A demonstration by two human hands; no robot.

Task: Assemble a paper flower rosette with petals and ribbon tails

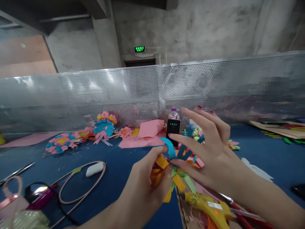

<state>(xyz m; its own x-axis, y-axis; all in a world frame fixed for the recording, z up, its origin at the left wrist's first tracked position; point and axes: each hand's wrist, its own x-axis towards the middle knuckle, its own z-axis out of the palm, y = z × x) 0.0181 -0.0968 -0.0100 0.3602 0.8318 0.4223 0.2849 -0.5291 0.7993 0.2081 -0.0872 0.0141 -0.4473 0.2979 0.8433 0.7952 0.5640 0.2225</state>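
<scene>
Left hand (140,179) pinches orange paper (162,162); right hand (212,154) spreads wide at the blue strip (171,149); 1 hasty tug could tear it!

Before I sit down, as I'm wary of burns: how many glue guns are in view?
1: a yellow glue gun lies below the right hand, at the bottom of the view, with a small light glowing. Others may be hidden.

Behind the paper strips (171,150) stands the phone (173,128), with paper flowers (104,127) on either side.
</scene>
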